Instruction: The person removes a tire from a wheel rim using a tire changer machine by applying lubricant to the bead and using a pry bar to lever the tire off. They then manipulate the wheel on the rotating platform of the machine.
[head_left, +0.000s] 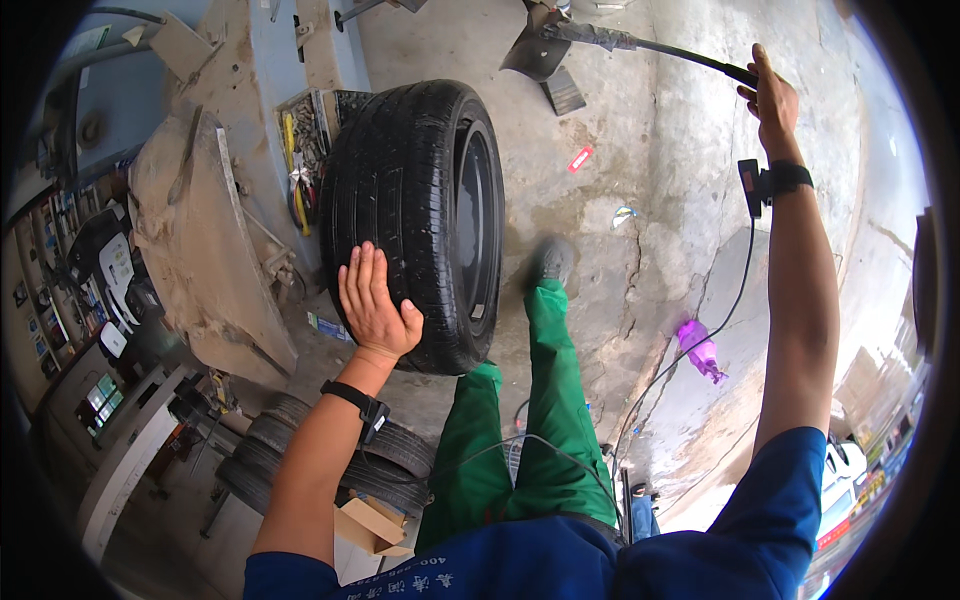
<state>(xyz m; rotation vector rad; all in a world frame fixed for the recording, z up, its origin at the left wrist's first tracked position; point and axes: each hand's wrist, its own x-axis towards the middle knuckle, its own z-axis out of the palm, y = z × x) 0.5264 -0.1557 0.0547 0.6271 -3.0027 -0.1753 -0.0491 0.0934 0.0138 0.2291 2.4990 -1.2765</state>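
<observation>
A black car tyre [380,190] stands upright on its tread, with a wheel rim [478,215] inside it. My left hand [378,310] lies flat on the tread at the near side, fingers stretched out. Far out to the right, my right hand [775,105] is closed round the end of a long black lever handle [690,58]. That handle runs left, past a grey wrapped section, to a curved dark blade [535,45] that looks like a tyre machine's bead breaker. The blade is apart from the tyre. My palm hides part of the right grip.
The grey-blue machine body [270,50] is left of the tyre, with a tray of pliers [298,170] on it. Several tyres [385,465] lie behind, beside a cardboard box [372,525]. A purple bag [697,345] and cables lie on the cracked concrete floor [600,260].
</observation>
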